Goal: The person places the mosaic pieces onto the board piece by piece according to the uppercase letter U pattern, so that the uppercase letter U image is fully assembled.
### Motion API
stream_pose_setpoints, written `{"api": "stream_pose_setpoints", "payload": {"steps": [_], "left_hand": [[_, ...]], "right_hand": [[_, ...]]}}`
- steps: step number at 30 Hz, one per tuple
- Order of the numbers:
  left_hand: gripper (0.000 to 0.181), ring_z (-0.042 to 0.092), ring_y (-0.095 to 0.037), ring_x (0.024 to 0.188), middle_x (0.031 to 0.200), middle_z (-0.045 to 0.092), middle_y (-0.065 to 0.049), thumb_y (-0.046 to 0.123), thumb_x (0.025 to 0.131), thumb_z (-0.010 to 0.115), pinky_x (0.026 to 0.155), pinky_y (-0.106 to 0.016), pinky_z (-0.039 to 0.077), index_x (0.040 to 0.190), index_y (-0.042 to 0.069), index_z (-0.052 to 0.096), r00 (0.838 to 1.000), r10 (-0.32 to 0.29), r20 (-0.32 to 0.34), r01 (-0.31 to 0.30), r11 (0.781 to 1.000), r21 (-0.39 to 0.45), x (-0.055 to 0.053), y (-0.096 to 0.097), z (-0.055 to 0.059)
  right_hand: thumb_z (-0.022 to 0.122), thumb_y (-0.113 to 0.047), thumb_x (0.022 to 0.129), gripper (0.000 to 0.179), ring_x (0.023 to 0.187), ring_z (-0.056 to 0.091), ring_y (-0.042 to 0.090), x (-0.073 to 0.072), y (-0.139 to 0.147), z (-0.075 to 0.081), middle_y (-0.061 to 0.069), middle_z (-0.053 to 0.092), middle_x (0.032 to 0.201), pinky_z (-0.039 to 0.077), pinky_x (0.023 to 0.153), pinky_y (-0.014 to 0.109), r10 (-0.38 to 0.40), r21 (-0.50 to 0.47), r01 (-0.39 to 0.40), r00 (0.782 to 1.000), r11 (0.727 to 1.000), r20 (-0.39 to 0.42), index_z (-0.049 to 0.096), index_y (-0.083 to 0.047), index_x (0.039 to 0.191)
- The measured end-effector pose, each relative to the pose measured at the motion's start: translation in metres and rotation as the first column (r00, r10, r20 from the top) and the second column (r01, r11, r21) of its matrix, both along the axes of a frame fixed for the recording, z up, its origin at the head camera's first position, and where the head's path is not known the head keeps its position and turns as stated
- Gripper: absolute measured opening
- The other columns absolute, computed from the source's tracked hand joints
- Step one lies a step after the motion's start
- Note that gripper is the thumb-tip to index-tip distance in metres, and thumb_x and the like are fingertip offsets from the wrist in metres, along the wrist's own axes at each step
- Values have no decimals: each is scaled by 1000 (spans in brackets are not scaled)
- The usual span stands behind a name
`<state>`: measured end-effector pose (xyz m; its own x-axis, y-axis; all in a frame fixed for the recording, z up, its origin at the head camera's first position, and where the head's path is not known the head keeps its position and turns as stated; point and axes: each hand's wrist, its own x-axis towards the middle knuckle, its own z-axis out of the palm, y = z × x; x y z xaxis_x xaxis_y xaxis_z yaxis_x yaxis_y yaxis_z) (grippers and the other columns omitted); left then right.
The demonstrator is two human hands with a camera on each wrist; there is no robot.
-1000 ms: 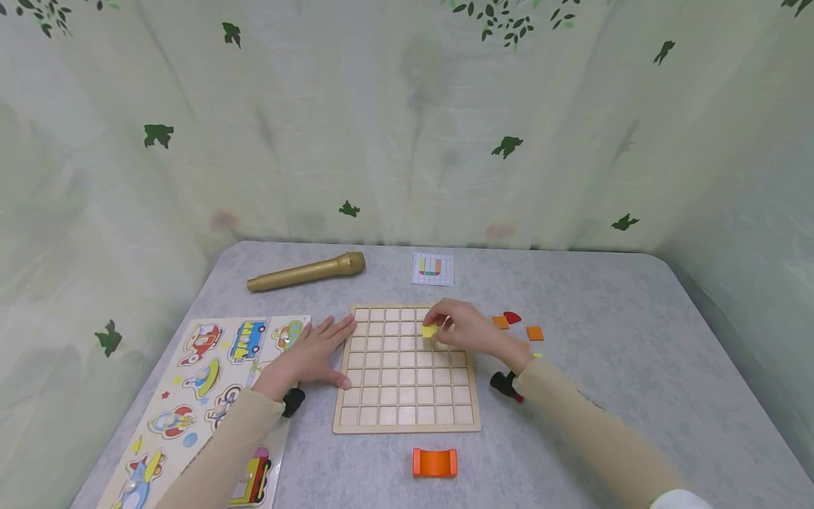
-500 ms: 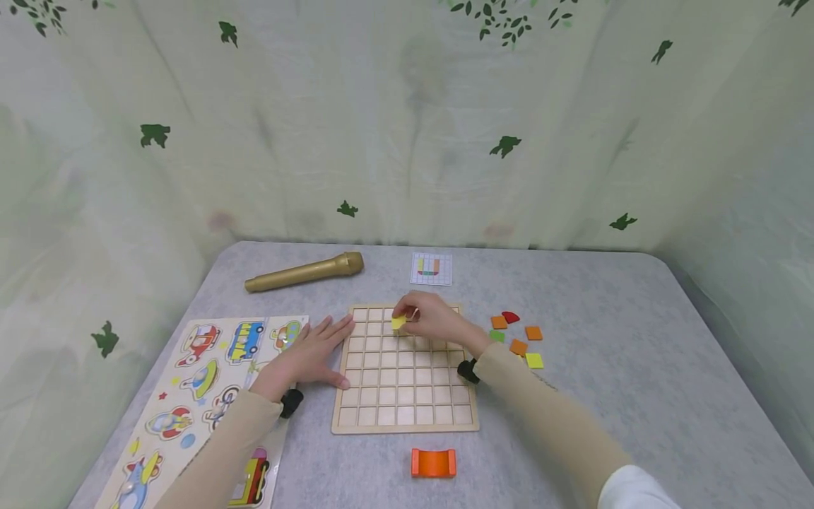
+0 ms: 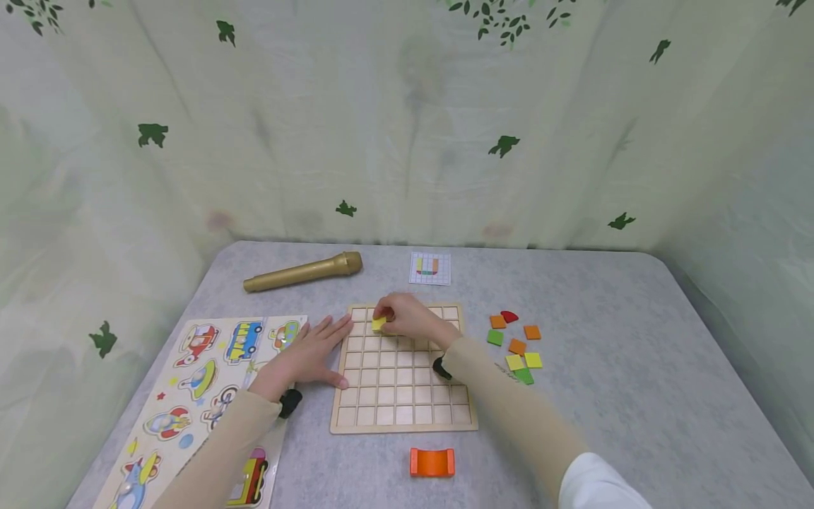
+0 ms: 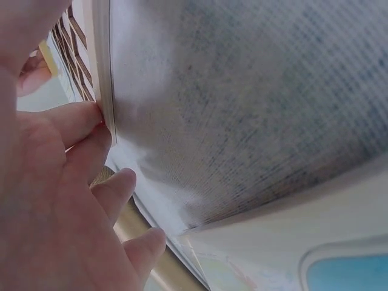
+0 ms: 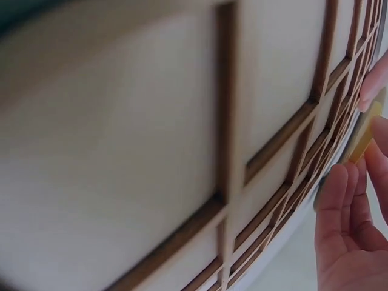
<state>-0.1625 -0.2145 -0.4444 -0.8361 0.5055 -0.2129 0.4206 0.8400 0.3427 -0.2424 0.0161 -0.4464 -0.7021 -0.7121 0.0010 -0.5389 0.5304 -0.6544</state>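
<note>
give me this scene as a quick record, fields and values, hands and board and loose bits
right hand: pinches a yellow tile over the board's far-left cells
left hand: flat, fingers against the board's left edge
board: wooden grid; visible cells bare
loose tiles: orange, green, yellow, red, right of the board
card: behind the board
microphone: gold, far left
vehicle puzzle: left of the board
orange block: in front of the board

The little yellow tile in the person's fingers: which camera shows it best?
The head view: the yellow tile shows whole, pinched by the right hand over the far left cells of the wooden grid board. The right wrist view catches only a yellow edge between fingertips. The left wrist view shows a blurred yellow bit, top left.
</note>
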Motion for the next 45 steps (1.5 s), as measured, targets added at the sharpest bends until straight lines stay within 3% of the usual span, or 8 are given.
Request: {"api": "stream_pose_setpoints", "payload": {"steps": [10, 25, 34, 40, 45], "left_hand": [[108, 16, -42, 140, 156, 19, -20, 49, 71, 79, 109, -61, 15, 148, -5, 26, 999, -43, -10, 43, 999, 8, -2, 0, 0], [108, 16, -42, 140, 156, 17, -21, 49, 72, 78, 109, -60, 17, 148, -6, 24, 999, -44, 14, 44, 999, 10, -3, -1, -2], [108, 17, -42, 140, 155, 17, -21, 46, 71, 80, 110, -58, 18, 148, -6, 25, 999, -32, 27, 32, 999, 9, -2, 1, 1], [108, 16, -42, 140, 156, 16, -21, 45, 71, 80, 110, -57, 17, 148, -6, 24, 999, -26, 34, 25, 1000, 11, -2, 1, 1], [108, 17, -44, 139, 155, 17, -23, 46, 71, 80, 110, -58, 18, 147, -8, 25, 999, -50, 13, 50, 998, 31, -2, 0, 0]], "right_hand": [[68, -2, 86, 13, 82, 55, 13, -1, -14, 2, 3, 63, 90, 46, 73, 23, -7, 95, 8, 1000, 995, -6, 68, -4, 99], [72, -1, 83, 16, 81, 53, 13, 1, -22, 2, 3, 59, 88, 45, 74, 23, -14, 119, 14, 1000, 993, 6, 65, -5, 96], [65, 2, 84, 18, 83, 55, 13, -3, -2, 1, 4, 61, 90, 47, 76, 23, -22, -23, 24, 996, 999, 83, 65, -2, 101], [65, -1, 88, 18, 89, 57, 15, -3, 26, 7, 7, 63, 97, 48, 80, 26, -47, -124, 68, 986, 990, 162, 64, 1, 105], [66, -2, 88, 20, 88, 58, 17, -3, 55, 10, 13, 64, 99, 49, 80, 28, -63, -166, 93, 982, 982, 177, 64, 4, 107]]}}
